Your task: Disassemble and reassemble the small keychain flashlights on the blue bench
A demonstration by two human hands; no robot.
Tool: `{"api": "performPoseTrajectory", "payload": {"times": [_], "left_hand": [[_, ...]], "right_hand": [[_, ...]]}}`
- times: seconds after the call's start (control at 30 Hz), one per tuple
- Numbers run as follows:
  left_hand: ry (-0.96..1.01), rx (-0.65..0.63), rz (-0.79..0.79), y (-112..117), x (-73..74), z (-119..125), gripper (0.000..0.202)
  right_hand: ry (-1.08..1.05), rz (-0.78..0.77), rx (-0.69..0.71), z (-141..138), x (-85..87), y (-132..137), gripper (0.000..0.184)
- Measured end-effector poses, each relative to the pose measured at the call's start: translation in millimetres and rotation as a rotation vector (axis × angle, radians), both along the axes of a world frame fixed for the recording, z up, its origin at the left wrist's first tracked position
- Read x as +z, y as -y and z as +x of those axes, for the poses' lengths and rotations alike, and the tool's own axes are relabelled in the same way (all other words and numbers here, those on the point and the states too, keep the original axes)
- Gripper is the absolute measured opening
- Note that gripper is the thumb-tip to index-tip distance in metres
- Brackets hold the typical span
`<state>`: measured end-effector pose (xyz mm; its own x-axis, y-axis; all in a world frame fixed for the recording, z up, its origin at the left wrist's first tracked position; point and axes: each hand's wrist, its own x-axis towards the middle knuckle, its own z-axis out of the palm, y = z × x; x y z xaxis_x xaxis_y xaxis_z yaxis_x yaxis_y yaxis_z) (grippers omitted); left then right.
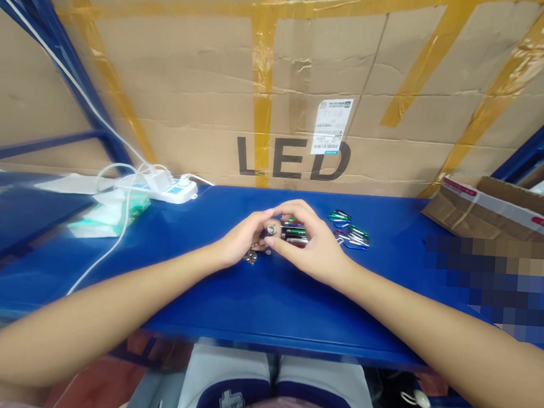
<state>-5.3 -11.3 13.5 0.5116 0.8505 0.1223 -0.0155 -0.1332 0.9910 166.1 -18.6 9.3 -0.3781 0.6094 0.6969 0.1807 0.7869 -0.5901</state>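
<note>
Both hands meet over the middle of the blue table (255, 315). My right hand (315, 247) curves its thumb and fingers around several small shiny cylinders (294, 233), dark with green and red glints; their kind does not show clearly. My left hand (241, 242) is closed, fingers bent in against the right fingertips, and what it pinches is partly hidden. At the fingertips a round silver end (271, 230) shows. A small cluster of metal rings (250, 255) sits just below the left fingers. Beyond my right hand lie several coloured carabiners (356, 236), green, blue, red and silver.
A white power strip (175, 190) with plugs and cables stands at the back left, beside a green and white tissue pack (113, 213). An open cardboard box (490, 210) is at the right. A large taped carton (190, 99) marked LED closes off the back.
</note>
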Motion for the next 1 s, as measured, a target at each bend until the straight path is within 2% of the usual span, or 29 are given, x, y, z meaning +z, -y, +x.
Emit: {"api": "performPoseTrajectory", "payload": {"times": [0.07, 0.23, 0.4, 0.57, 0.77, 1.0], "left_hand": [[0.032, -0.002, -0.021, 0, 1.6, 0, 0.046], [0.105, 0.007, 0.010, -1, 2.5, -5, 0.031], [0.118, -0.011, 0.031, -2, 1.3, -8, 0.024], [0.005, 0.034, 0.157, 0, 0.3, -7, 0.029], [-0.053, 0.095, 0.098, 6, 0.1, -3, 0.027], [-0.049, 0.111, 0.040, 4, -3.2, -4, 0.029]], "right_hand": [[-0.001, -0.001, -0.066, 1, -1.0, -1, 0.030], [0.105, 0.020, -0.183, 3, -5.4, -6, 0.015], [0.120, 0.034, -0.194, 1, -5.3, -4, 0.012], [0.123, 0.206, -0.185, 2, 1.1, 3, 0.015], [0.227, 0.358, -0.202, 2, 4.9, 8, 0.010], [0.266, 0.352, -0.216, 2, 4.1, 8, 0.005]]}}
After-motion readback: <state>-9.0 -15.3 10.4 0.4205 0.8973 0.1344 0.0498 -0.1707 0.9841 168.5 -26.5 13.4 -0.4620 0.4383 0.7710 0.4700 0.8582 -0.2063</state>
